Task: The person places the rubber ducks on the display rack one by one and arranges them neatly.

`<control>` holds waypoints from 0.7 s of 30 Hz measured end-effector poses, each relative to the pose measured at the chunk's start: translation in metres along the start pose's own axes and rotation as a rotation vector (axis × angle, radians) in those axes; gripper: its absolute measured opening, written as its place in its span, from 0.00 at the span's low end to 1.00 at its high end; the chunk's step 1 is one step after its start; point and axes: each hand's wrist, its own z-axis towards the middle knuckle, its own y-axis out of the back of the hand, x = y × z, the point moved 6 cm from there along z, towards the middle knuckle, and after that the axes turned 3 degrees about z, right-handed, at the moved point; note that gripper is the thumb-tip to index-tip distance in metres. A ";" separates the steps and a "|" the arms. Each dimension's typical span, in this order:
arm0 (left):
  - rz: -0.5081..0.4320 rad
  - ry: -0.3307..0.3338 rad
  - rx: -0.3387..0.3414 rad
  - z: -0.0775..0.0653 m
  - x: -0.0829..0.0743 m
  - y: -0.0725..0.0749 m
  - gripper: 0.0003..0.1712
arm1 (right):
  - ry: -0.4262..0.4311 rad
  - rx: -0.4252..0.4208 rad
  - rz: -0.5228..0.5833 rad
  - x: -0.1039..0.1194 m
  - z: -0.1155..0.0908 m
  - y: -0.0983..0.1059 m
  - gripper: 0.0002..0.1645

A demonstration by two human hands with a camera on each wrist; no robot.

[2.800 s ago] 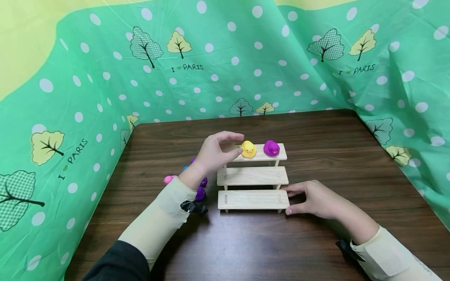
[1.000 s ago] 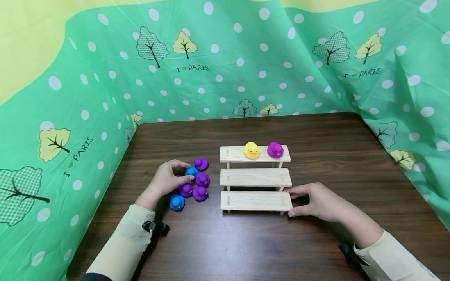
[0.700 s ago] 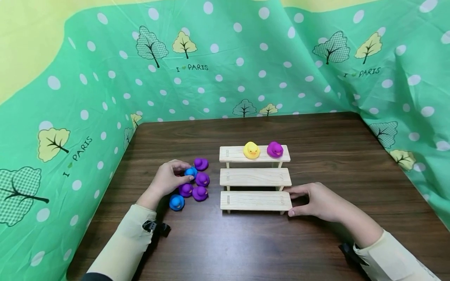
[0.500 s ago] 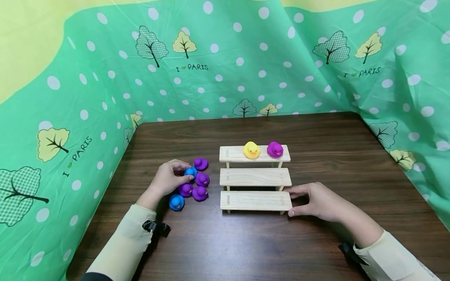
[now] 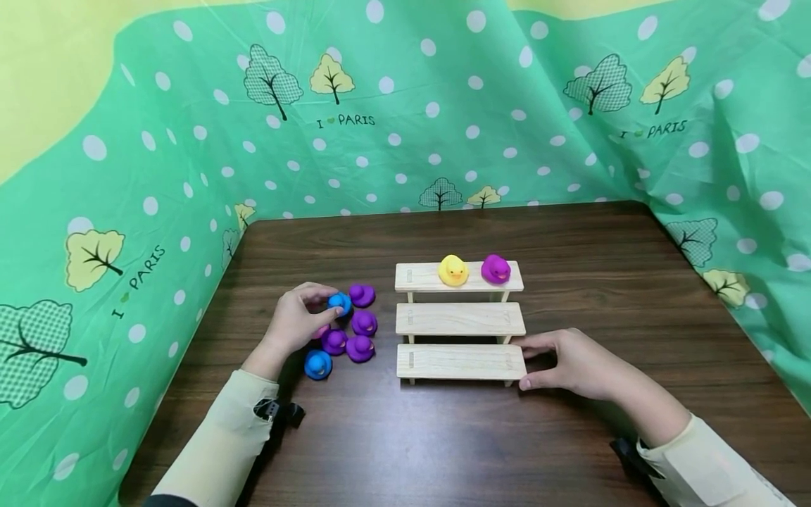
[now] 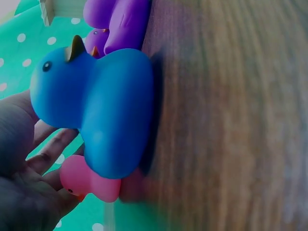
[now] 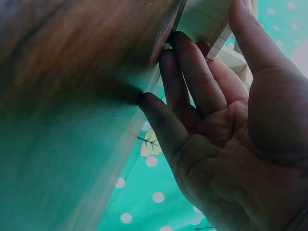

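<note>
My left hand (image 5: pixel 293 320) pinches a blue rubber duck (image 5: pixel 338 303) between thumb and fingers, at the back left of a group of ducks. Beneath that hand a pink duck (image 5: pixel 320 332) is partly covered; the left wrist view shows the pink duck (image 6: pixel 91 179) beside the fingers. A second blue duck (image 5: pixel 317 365) sits at the group's front. Several purple ducks (image 5: pixel 360 348) lie to the right. My right hand (image 5: pixel 573 362) holds the right end of a three-step wooden stand (image 5: pixel 460 362), its thumb at the front corner. Its fingertips (image 7: pixel 144 98) touch the table.
On the stand's top step sit a yellow duck (image 5: pixel 453 271) and a purple duck (image 5: pixel 495 270). The middle step (image 5: pixel 460 319) is bare wood. A dark wooden table (image 5: pixel 405 443) lies under everything, with a green dotted cloth (image 5: pixel 393 105) behind and at both sides.
My left hand has come from beside the yellow duck on the top step to the group at left. Most recently the pinched blue duck has shifted slightly back and left. The right hand stays put.
</note>
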 end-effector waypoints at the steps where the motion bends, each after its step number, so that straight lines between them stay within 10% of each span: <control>1: -0.010 0.005 -0.007 0.000 -0.001 0.001 0.17 | 0.001 0.001 0.004 0.000 0.000 0.000 0.38; 21: -0.176 -0.079 -0.105 0.001 -0.035 0.012 0.20 | 0.018 0.003 0.013 -0.001 0.000 -0.001 0.37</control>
